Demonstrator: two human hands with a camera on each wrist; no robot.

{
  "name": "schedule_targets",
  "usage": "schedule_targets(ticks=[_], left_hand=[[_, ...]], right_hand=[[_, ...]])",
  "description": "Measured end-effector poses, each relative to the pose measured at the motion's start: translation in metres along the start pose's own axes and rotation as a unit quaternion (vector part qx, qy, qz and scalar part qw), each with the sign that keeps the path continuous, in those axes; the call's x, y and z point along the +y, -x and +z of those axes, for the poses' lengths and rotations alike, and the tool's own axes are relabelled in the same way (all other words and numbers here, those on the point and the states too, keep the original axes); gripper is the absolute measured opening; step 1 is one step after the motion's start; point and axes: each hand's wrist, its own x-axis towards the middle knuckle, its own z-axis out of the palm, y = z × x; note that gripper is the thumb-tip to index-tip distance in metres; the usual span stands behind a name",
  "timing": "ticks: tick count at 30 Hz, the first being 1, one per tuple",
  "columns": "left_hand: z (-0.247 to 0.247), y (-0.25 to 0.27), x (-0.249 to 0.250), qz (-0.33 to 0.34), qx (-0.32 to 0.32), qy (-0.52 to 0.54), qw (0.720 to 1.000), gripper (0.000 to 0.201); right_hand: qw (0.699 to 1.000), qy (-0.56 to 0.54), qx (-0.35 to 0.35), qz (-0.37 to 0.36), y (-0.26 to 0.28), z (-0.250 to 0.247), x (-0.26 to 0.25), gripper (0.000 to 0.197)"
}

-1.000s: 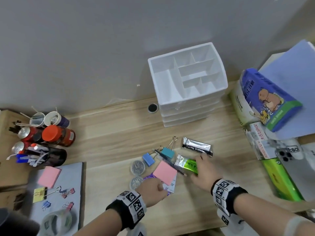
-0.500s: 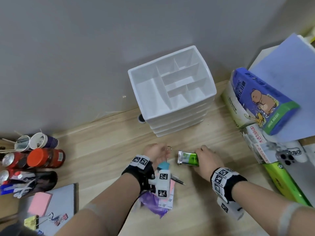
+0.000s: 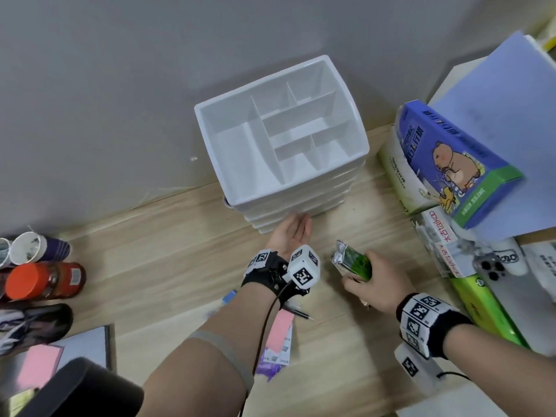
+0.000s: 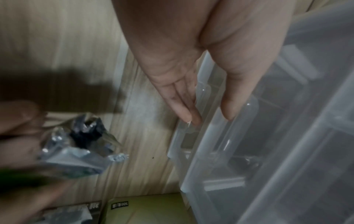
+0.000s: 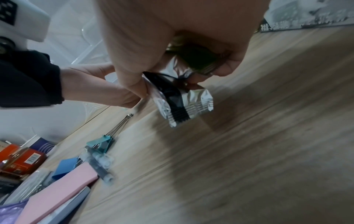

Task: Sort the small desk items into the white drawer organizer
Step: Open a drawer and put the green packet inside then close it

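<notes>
The white drawer organizer (image 3: 206, 136) stands against the wall, its top tray divided into compartments with nothing in them. My left hand (image 3: 293, 233) reaches palm-up to its front. In the left wrist view its straight fingers (image 4: 188, 115) touch the lip of a translucent drawer (image 4: 239, 136). My right hand (image 3: 370, 281) grips a green foil sachet (image 3: 355, 261) just above the desk, to the right of the left wrist. The right wrist view shows a black-and-silver sachet (image 5: 180, 103) held with it. A pink sticky pad (image 3: 281, 329), pen (image 3: 298, 313) and teal binder clip (image 5: 101, 144) lie under my left forearm.
Tissue packs (image 3: 451, 164) and a phone (image 3: 493, 272) crowd the desk's right side. Paper cups (image 3: 30, 248) and an orange-lidded jar (image 3: 45, 281) stand at the left, with a grey notebook (image 3: 81, 347) near the front edge. A purple bag (image 3: 270, 367) lies beneath the sticky pad.
My left hand left the pile of items and moved forward to the organizer's drawer front. My right hand lifted the green sachet off the desk with the black one.
</notes>
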Motion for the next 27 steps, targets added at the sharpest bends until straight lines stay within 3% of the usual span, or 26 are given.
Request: schedule_targets(ticks=[8,13,16,21,27], left_hand=[[0.01,-0.003,-0.008,0.015,0.024,-0.015,0.999,0.009],[0.005,-0.001,-0.014,0.01,0.045,-0.064,0.997,0.029],[-0.006,0.0,-0.02,-0.032,0.054,-0.069,0.996,0.049],[-0.02,0.012,-0.021,-0.045,0.075,-0.102,0.991,0.013],[-0.033,0.033,-0.025,-0.087,0.076,-0.152,0.982,0.019]], right_hand=[[0.999,-0.036,0.021,-0.01,-0.001,-0.007,-0.004,0.035],[0.998,-0.025,0.045,-0.043,-0.003,-0.024,-0.015,0.038],[0.99,0.025,0.078,-0.113,-0.006,-0.039,-0.029,0.037],[0.953,0.198,0.086,-0.213,-0.032,-0.052,-0.057,0.05],[0.929,0.275,0.072,-0.239,-0.061,-0.027,-0.089,0.036]])
